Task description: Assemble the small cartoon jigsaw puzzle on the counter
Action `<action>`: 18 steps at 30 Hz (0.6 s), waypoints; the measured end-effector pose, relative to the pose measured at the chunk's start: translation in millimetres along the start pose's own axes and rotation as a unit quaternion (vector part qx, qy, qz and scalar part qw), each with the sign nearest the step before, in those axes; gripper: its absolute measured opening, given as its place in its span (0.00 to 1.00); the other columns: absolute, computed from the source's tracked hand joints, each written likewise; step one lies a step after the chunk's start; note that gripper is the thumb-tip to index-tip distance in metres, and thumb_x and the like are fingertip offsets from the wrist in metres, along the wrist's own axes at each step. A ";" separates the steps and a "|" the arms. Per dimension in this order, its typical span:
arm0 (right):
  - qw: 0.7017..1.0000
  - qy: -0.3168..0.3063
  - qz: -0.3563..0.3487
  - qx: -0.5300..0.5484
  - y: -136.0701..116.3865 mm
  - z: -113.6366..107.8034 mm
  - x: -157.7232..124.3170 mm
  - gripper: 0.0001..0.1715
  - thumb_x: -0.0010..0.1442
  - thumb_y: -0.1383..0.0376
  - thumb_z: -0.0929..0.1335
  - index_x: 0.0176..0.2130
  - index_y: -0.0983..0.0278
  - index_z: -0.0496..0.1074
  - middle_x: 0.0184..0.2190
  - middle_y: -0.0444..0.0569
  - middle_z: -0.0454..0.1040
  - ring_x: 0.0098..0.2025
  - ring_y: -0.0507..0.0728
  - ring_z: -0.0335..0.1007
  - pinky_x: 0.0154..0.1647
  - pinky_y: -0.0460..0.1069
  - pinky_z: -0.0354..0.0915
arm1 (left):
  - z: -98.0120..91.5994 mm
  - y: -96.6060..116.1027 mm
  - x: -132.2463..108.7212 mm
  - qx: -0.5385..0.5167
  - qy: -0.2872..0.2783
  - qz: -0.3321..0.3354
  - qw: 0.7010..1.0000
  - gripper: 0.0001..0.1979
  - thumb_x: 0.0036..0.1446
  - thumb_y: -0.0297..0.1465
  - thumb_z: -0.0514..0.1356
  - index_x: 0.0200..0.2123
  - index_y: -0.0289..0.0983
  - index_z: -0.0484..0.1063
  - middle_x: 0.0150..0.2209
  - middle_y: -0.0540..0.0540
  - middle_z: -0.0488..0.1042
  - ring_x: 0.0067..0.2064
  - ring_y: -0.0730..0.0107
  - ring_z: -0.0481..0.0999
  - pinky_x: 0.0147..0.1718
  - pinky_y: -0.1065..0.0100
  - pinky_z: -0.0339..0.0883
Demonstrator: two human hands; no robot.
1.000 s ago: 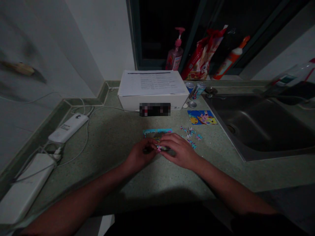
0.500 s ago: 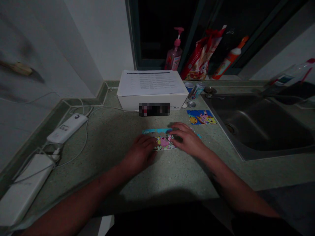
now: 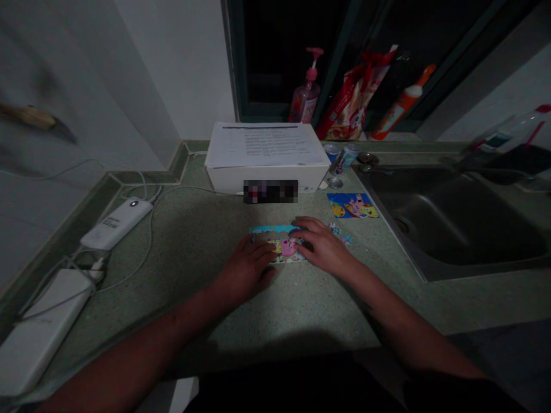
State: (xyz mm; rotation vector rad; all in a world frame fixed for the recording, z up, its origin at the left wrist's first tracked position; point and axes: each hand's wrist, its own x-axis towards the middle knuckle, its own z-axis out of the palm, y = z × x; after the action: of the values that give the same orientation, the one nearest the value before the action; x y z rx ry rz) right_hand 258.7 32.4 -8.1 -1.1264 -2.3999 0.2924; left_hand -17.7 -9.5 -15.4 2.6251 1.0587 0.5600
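Observation:
A small, partly assembled jigsaw puzzle (image 3: 282, 244) with a pink figure lies flat on the green speckled counter (image 3: 206, 275). My left hand (image 3: 247, 269) rests on its left edge, fingers stretched flat. My right hand (image 3: 321, 244) lies over its right edge, fingers extended along the top right corner. Loose puzzle pieces (image 3: 340, 234) sit just right of my right hand. A colourful reference picture (image 3: 352, 205) lies further back right.
A white box with a printed sheet (image 3: 267, 152) stands behind the puzzle. Cans (image 3: 342, 158), a pink pump bottle (image 3: 306, 97) and a red bag (image 3: 350, 100) are at the back. A steel sink (image 3: 456, 223) is on the right. Power banks (image 3: 116, 223) with cables lie left.
Both hands have gone from pinching a piece over the puzzle's front to lying flat at its sides. The pink figure now shows between them. The right hand shifted back and right.

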 end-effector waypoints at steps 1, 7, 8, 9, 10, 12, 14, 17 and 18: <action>1.000 -0.001 -0.001 -0.003 -0.2 0.1 0.3 0.12 0.69 0.65 0.72 0.52 0.59 0.80 0.57 0.57 0.77 0.66 0.68 0.69 0.66 0.70 0.69 | -0.2 0.1 0.1 0.000 -0.001 0.000 1.000 0.15 0.67 0.30 0.62 0.57 0.40 0.75 0.59 0.41 0.80 0.63 0.51 0.76 0.71 0.37 0.52; 1.000 -0.012 0.000 -0.021 -3.6 0.9 0.9 0.12 0.69 0.65 0.71 0.51 0.62 0.81 0.57 0.60 0.77 0.67 0.69 0.69 0.67 0.70 0.68 | -2.1 0.7 0.2 -0.006 -0.016 -0.003 1.000 0.15 0.68 0.30 0.62 0.57 0.39 0.75 0.59 0.41 0.79 0.63 0.51 0.75 0.71 0.35 0.51; 1.000 -0.011 0.001 -0.022 -3.9 1.3 0.7 0.12 0.69 0.65 0.71 0.52 0.62 0.80 0.57 0.59 0.77 0.67 0.69 0.68 0.67 0.70 0.68 | -2.2 0.8 0.1 -0.006 -0.015 -0.003 1.000 0.15 0.68 0.30 0.62 0.57 0.39 0.75 0.59 0.41 0.79 0.63 0.50 0.75 0.71 0.35 0.51; 1.000 -0.010 0.001 -0.022 -3.9 1.8 0.6 0.12 0.69 0.65 0.71 0.52 0.61 0.80 0.57 0.59 0.77 0.67 0.69 0.68 0.67 0.71 0.68 | -2.3 1.0 0.0 -0.006 -0.014 -0.005 1.000 0.16 0.68 0.30 0.62 0.57 0.39 0.75 0.60 0.40 0.79 0.64 0.50 0.75 0.71 0.35 0.51; 1.000 -0.008 0.000 -0.020 -3.8 2.2 0.4 0.13 0.69 0.65 0.71 0.52 0.61 0.80 0.57 0.59 0.77 0.67 0.69 0.68 0.67 0.71 0.68 | -2.4 1.3 0.0 -0.005 -0.014 -0.006 1.000 0.16 0.67 0.29 0.62 0.57 0.39 0.75 0.60 0.40 0.79 0.64 0.50 0.75 0.71 0.35 0.51; 1.000 -0.007 -0.002 -0.018 -3.4 3.0 0.0 0.13 0.69 0.66 0.71 0.52 0.61 0.81 0.57 0.59 0.77 0.67 0.69 0.69 0.67 0.71 0.68 | -2.9 1.9 0.2 -0.004 -0.016 -0.007 1.000 0.16 0.67 0.29 0.63 0.57 0.39 0.75 0.60 0.40 0.79 0.63 0.50 0.75 0.71 0.35 0.52; 1.000 -0.007 -0.003 -0.019 -3.3 3.2 -0.1 0.14 0.69 0.66 0.71 0.53 0.61 0.81 0.57 0.60 0.77 0.67 0.69 0.69 0.66 0.71 0.69 | -3.5 2.5 0.5 -0.003 -0.017 -0.006 1.000 0.16 0.67 0.28 0.63 0.56 0.38 0.75 0.60 0.40 0.79 0.63 0.50 0.76 0.71 0.35 0.52; 1.000 -0.003 -0.002 -0.025 -4.7 2.9 0.5 0.14 0.69 0.66 0.70 0.53 0.61 0.80 0.58 0.59 0.77 0.67 0.69 0.69 0.66 0.70 0.68 | -3.3 2.6 0.5 0.002 -0.013 -0.003 1.000 0.15 0.66 0.28 0.64 0.56 0.38 0.76 0.59 0.41 0.79 0.63 0.50 0.76 0.71 0.36 0.52; 1.000 -0.002 -0.002 -0.026 -5.6 2.9 0.9 0.13 0.69 0.66 0.71 0.53 0.61 0.80 0.58 0.59 0.77 0.66 0.69 0.69 0.66 0.70 0.69 | -2.7 2.4 0.4 0.003 -0.010 -0.002 1.000 0.15 0.66 0.29 0.63 0.56 0.39 0.76 0.59 0.41 0.80 0.63 0.50 0.76 0.71 0.36 0.52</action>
State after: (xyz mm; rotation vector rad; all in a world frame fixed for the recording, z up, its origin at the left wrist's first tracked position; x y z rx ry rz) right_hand 253.1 29.5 -8.2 -1.1440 -2.4256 0.2311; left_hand -17.3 -10.6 -12.0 2.6283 1.0602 0.5289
